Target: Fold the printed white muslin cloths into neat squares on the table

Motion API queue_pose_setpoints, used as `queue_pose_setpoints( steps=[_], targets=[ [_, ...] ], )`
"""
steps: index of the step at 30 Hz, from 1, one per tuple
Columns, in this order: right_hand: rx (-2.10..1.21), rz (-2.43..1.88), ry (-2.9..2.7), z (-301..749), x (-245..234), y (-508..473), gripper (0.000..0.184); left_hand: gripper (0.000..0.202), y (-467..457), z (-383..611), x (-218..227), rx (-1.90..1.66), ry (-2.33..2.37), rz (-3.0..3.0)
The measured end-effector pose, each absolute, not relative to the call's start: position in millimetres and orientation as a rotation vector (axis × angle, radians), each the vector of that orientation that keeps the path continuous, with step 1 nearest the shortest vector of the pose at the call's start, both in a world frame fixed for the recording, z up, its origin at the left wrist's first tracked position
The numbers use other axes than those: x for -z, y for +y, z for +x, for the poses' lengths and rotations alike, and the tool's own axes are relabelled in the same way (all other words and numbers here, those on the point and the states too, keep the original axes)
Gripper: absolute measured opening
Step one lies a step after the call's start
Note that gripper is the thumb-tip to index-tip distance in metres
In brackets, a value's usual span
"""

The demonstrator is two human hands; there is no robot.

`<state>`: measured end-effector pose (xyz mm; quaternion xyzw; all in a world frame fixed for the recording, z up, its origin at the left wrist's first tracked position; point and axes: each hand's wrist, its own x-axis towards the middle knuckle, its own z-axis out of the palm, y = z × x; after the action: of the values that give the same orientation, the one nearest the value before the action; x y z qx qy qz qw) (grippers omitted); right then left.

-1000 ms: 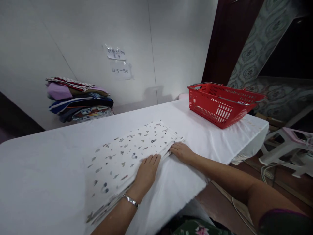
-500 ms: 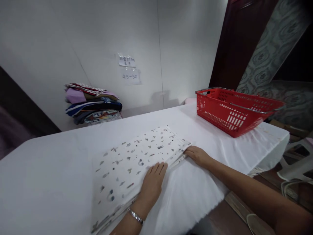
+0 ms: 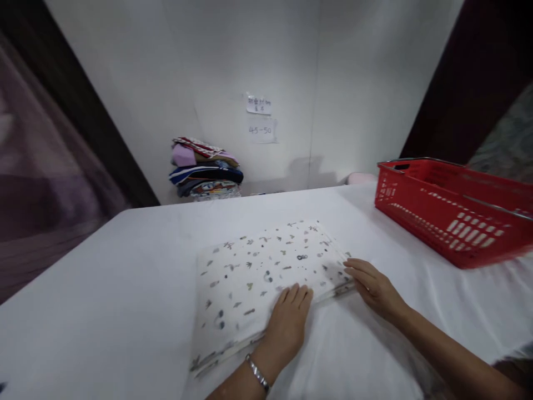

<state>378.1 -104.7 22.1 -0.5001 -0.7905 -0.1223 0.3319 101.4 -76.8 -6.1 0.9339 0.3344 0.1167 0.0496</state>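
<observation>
A folded white cloth [image 3: 258,272] printed with small dark motifs lies flat on a table covered in white fabric [image 3: 125,266]. My left hand [image 3: 287,322], with a silver bracelet on the wrist, lies flat on the cloth's near edge, fingers stretched out. My right hand [image 3: 375,286] rests at the cloth's right corner, fingers extended and touching the layered edge.
A red plastic basket [image 3: 453,208] with metal handles stands at the table's right end. A stack of folded colourful clothes [image 3: 206,169] sits at the back against the white wall, below two paper notes [image 3: 260,119]. A dark curtain hangs at the left.
The view has swung left, so cloth and basket appear further right. Both hands stay at the cloth's near edge; the right hand's fingers now lie flatter at the corner.
</observation>
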Motion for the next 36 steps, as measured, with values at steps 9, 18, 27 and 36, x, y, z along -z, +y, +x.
queue_pose_setpoints(
  steps=[9, 18, 27, 36],
  targets=[
    [0.134, -1.749, -2.335, 404.9, 30.1, -88.8, 0.054, 0.049, -99.9, 51.1, -19.7, -0.333, 1.151, 2.723],
    [0.012, -1.714, -2.293, 421.5, 48.9, -83.1, 0.052, 0.034, -140.6, -73.2, -10.0, -0.462, 1.884, 2.537],
    [-0.239, -2.008, -1.902, 392.7, -9.0, 22.2, 0.060, 0.048, -40.4, -104.9, -31.0, -0.583, 2.249, 1.884],
    [-0.419, -2.208, -1.671, 386.0, -17.6, 119.2, 0.063, 0.063, 89.6, -82.7, -41.9, -0.403, 2.277, 1.732]
  ],
)
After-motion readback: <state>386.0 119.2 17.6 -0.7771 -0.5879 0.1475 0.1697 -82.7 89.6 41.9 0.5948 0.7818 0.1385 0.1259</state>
